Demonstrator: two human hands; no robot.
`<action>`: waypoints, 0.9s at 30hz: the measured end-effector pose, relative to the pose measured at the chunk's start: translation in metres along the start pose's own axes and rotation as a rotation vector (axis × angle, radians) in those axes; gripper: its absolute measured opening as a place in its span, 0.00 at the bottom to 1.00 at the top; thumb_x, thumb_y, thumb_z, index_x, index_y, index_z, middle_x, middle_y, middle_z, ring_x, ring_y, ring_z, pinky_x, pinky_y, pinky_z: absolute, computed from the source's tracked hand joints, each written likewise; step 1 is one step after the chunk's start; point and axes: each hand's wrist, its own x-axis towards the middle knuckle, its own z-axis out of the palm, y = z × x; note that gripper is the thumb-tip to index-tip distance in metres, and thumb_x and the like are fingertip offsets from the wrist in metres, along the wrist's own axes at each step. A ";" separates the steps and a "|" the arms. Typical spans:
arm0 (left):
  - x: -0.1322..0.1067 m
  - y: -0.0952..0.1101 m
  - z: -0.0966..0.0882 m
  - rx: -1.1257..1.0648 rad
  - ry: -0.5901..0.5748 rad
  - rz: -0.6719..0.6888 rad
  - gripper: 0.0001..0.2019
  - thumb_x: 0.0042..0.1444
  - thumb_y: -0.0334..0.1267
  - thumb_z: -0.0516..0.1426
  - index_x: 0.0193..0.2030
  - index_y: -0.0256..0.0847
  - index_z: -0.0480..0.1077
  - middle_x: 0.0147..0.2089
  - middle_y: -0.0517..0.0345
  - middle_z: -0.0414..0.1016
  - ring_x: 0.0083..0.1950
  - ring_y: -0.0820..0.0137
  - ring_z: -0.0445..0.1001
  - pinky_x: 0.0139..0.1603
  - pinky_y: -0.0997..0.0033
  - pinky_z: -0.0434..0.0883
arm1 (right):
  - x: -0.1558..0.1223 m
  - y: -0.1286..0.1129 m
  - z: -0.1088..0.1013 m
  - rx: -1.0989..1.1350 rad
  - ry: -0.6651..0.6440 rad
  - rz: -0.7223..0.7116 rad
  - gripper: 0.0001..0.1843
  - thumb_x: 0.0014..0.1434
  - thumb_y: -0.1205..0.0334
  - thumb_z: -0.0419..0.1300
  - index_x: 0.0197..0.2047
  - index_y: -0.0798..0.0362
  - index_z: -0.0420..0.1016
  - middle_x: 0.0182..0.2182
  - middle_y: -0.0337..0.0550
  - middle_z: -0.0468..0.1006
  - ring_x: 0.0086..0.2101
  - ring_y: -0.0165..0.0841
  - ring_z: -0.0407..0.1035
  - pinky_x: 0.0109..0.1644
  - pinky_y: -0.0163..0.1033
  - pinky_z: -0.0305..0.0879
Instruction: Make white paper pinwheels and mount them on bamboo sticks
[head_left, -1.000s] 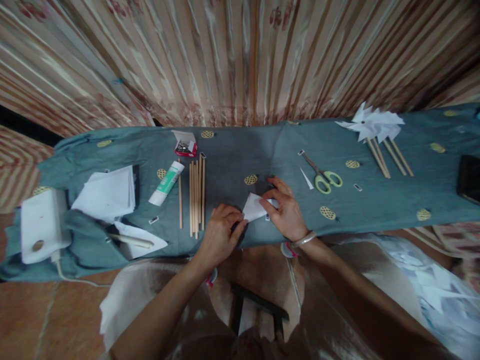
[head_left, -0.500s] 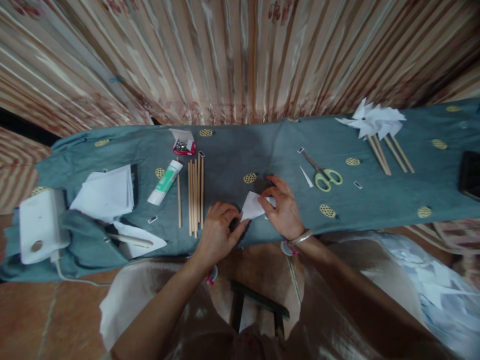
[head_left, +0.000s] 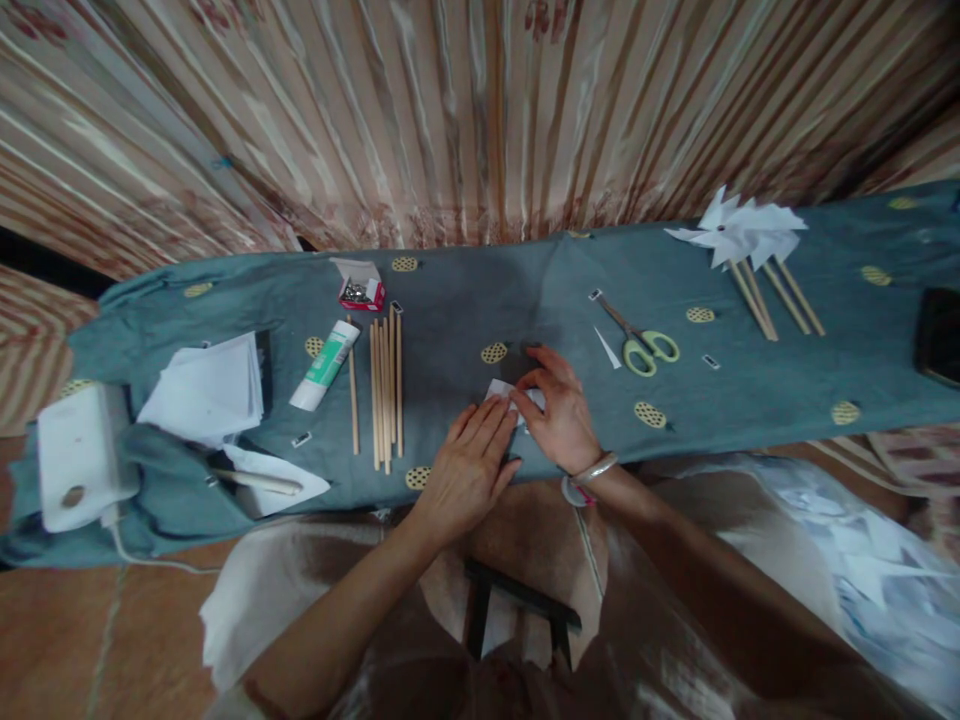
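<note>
A small folded piece of white paper [head_left: 498,388] lies near the front edge of the cloth-covered table, mostly hidden beneath my fingers. My left hand [head_left: 469,465] rests on it, its fingers stretched out flat across the paper. From the other side my right hand [head_left: 556,410] grips the paper between bent fingers and thumb. Scissors with green handles [head_left: 637,340] lie spread to the right of my hands, beside a thin white paper scrap [head_left: 607,348]. Several wooden sticks [head_left: 386,390] lie in a row to the left.
A glue stick [head_left: 325,366] and an open red box of metal pins [head_left: 361,290] lie left of centre. Farther left are stacked paper sheets [head_left: 206,388] and a white device [head_left: 84,455] with a cable. Paper pinwheels [head_left: 750,235] on sticks lie back right; a dark object [head_left: 941,335] sits far right.
My left hand has shifted right from the paper's left edge and now lies flat over it. My right hand keeps about the same place. The whole view has shifted slightly.
</note>
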 end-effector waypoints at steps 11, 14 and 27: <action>0.000 0.000 -0.001 0.057 -0.037 0.025 0.28 0.68 0.45 0.50 0.67 0.27 0.59 0.68 0.34 0.64 0.72 0.53 0.60 0.70 0.45 0.61 | -0.016 -0.002 -0.003 -0.222 -0.014 -0.067 0.26 0.69 0.52 0.48 0.63 0.58 0.64 0.65 0.63 0.65 0.67 0.48 0.54 0.66 0.58 0.54; -0.002 0.000 -0.003 0.051 -0.054 0.035 0.27 0.67 0.44 0.51 0.67 0.26 0.60 0.69 0.33 0.63 0.72 0.52 0.60 0.70 0.45 0.61 | -0.021 0.003 -0.009 -0.249 -0.017 -0.042 0.28 0.70 0.51 0.47 0.66 0.57 0.61 0.65 0.63 0.64 0.68 0.49 0.53 0.66 0.59 0.53; -0.051 -0.004 -0.023 0.034 -0.016 0.021 0.26 0.66 0.38 0.54 0.69 0.33 0.57 0.69 0.37 0.64 0.72 0.54 0.60 0.68 0.47 0.65 | -0.025 0.028 -0.023 -0.192 0.030 0.071 0.24 0.66 0.59 0.48 0.63 0.57 0.64 0.65 0.62 0.64 0.67 0.49 0.53 0.66 0.61 0.55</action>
